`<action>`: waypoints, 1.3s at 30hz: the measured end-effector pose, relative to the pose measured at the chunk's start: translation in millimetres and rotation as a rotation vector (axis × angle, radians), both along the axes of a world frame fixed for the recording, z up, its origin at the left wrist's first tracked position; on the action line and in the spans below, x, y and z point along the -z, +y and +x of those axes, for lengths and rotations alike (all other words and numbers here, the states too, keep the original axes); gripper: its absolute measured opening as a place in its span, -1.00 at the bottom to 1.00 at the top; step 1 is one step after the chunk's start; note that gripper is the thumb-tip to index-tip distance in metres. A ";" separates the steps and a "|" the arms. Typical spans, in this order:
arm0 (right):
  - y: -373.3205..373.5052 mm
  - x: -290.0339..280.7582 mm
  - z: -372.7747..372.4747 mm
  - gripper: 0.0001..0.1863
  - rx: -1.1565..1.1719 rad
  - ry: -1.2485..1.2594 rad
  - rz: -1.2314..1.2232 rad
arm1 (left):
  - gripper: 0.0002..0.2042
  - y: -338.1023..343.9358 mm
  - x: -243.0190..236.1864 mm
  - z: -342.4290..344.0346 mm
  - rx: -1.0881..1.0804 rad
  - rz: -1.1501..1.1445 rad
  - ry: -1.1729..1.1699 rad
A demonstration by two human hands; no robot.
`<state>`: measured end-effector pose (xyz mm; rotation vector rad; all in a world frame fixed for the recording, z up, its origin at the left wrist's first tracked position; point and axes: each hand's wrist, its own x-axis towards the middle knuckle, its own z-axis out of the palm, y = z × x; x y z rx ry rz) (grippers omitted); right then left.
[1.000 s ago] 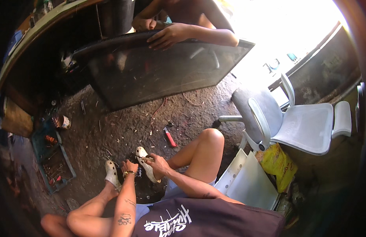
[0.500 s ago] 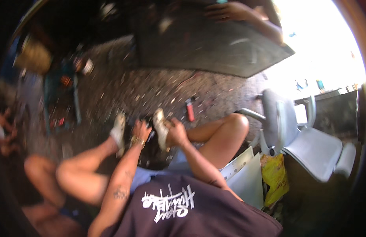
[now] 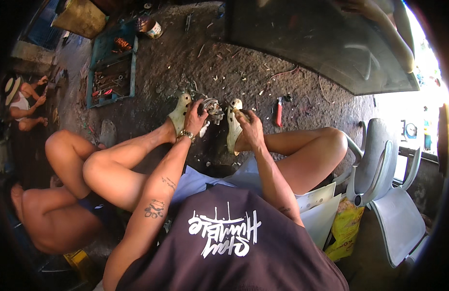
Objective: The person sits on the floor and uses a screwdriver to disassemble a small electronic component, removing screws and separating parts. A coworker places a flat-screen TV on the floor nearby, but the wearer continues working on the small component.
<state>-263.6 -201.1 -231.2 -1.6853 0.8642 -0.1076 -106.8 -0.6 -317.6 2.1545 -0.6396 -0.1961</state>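
Note:
My left hand grips a greyish metal mechanical part with an uneven, rounded body, held just off the ground between my feet. The fingers of my right hand are closed in a pinch beside my right clog. Something small and yellowish pokes out of them toward the metal part; its kind is too small to tell. My left clog and right clog are pale, with holes. Between them the ground is dark and littered.
A red-handled tool lies right of my feet. A blue crate of tools and a bucket stand far left. A dark panel crosses the upper right. A grey chair stands right; someone's bare leg is close left.
The view has swung, so the scene sits further right and higher, and is sharper. My left hand now shows the metal part raised; earlier it was blurred low between my feet.

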 end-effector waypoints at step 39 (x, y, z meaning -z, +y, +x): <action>14.4 -46.5 -50.7 -0.54 -0.001 -0.028 0.106 | -0.62 23.7 16.9 -44.5 0.403 0.293 -0.362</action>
